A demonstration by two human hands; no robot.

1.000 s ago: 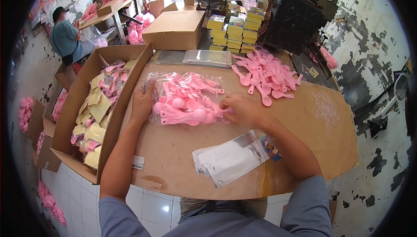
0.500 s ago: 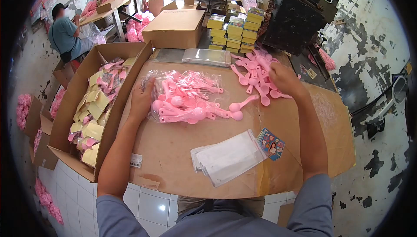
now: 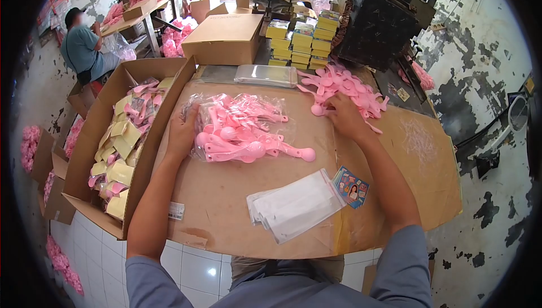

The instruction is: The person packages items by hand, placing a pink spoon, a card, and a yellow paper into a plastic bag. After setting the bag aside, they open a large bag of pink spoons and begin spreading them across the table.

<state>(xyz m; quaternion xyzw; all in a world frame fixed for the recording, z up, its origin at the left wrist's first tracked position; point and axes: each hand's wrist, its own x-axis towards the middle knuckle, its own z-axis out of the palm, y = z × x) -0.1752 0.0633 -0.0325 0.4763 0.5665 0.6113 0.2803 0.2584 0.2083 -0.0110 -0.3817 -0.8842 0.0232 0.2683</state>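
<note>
Pink spoons fill a clear plastic bag (image 3: 240,124) on the cardboard-covered table (image 3: 214,212). My left hand (image 3: 183,130) grips the bag's left edge, with its fingers partly hidden by the plastic. One spoon (image 3: 302,153) sticks out at the bag's lower right. My right hand (image 3: 345,116) is at the near side of a loose pile of pink spoons (image 3: 353,88), its fingertips bent down among them; what they hold is hidden. Nearer to me lie white sleeves (image 3: 296,203) beside a small stack of printed cards (image 3: 353,188).
An open carton (image 3: 189,82) of packed spoons and cream cards stands at the left. Behind are a closed box (image 3: 223,37), clear sleeves (image 3: 265,75), card stacks (image 3: 304,40) and a black machine (image 3: 378,26). A person (image 3: 84,43) sits at the far left.
My right hand has moved left and toward me, to the near edge of the pile. The pile's spoons have shifted, and the loose spoons beside the bag have moved against it.
</note>
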